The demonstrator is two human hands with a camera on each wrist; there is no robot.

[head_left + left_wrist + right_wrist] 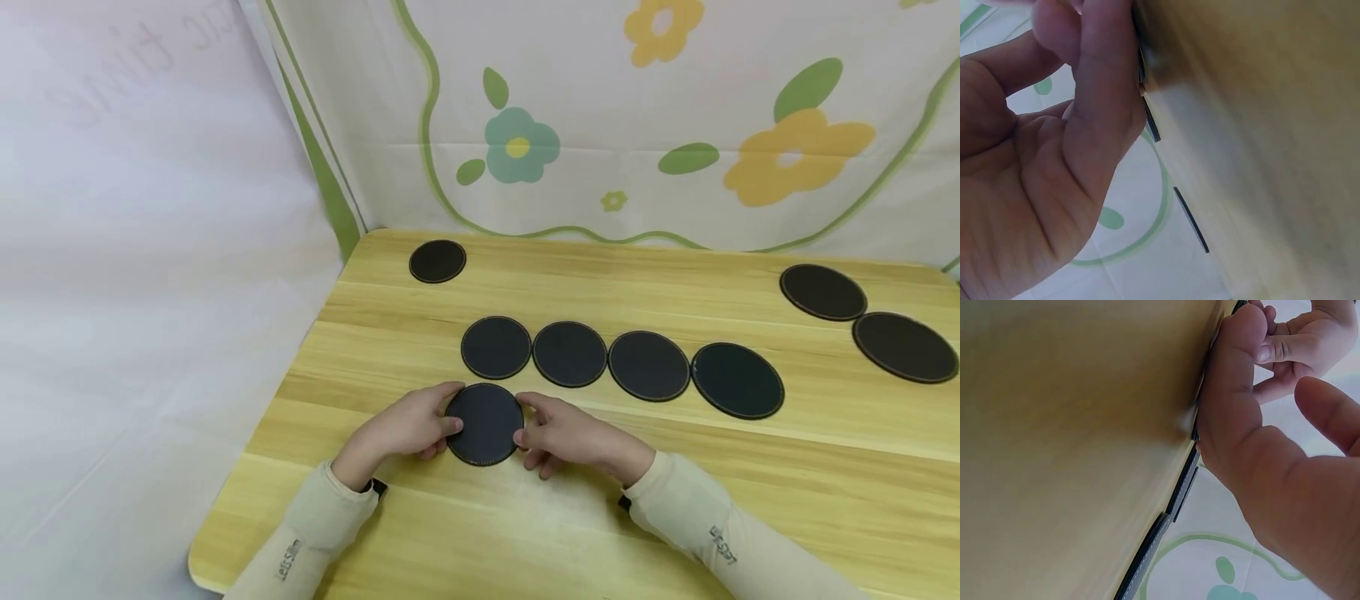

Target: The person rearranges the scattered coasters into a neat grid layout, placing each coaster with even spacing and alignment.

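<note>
A round black coaster (483, 429) with a thin stitched rim lies on the table between both hands in the head view. My left hand (408, 425) grips its left edge, with the thumb over the top face. From the other side, my right hand (566, 433) holds the right edge with thumb and index finger, the other fingers loosely bent below. Just behind it, several matching coasters stand edge to edge in a row, from the leftmost coaster (496, 347) to the rightmost coaster (737, 381). In the right wrist view, coaster edges (1183, 478) show side-on along the tabletop.
A single coaster (437, 262) lies at the back left of the wooden table (600, 533). Two more, a coaster (823, 292) and its neighbour coaster (905, 347), touch at the far right. A flowered white curtain (585, 83) hangs behind the table's back edge.
</note>
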